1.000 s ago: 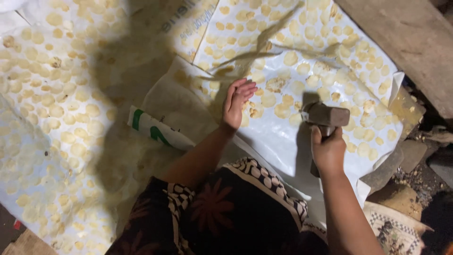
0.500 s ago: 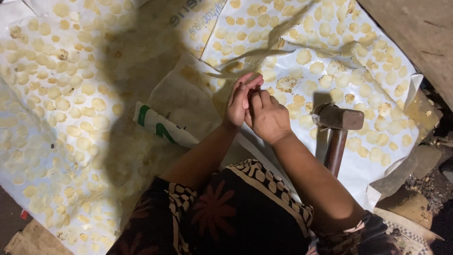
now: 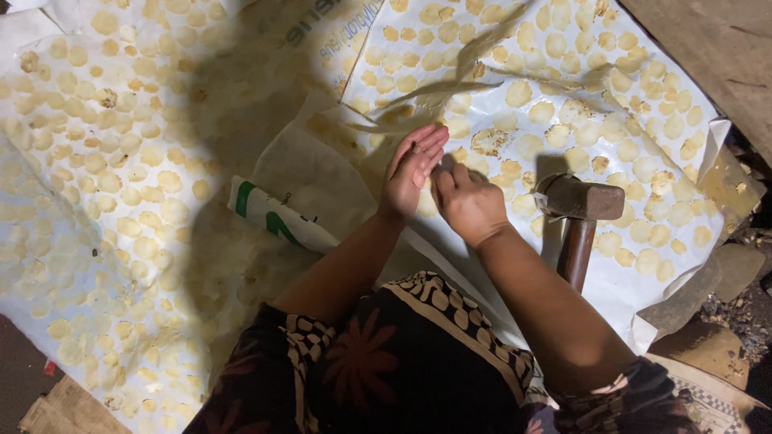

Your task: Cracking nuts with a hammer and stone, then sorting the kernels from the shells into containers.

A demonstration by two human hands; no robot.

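Your two hands are close together over the white sheet (image 3: 482, 257) in front of you. Your left hand (image 3: 410, 173) is flat and open, with the fingers straight, and holds nothing. Your right hand (image 3: 466, 201) is just beside it, with the fingers curled down onto the sheet. You cannot tell if it pinches one of the little discs.

One hammer (image 3: 581, 210) lies on the sheet near your right hand. No hand is on it. Its dark head points away from you and its brown handle points back toward you.

Lots of flat yellow discs (image 3: 563, 88) lie in rows on the sheets. There are too many to count. One bigger, crumbly disc (image 3: 488, 141) sits just past your fingers.

You can see about three white sheets spread on the floor. One folded sack with a green stripe (image 3: 269, 215) lies by your left arm. A wooden plank (image 3: 724, 56) runs along the far right. Flat stones (image 3: 691, 293) sit at the right edge. The room is dim, and your shadow falls across the sheets.
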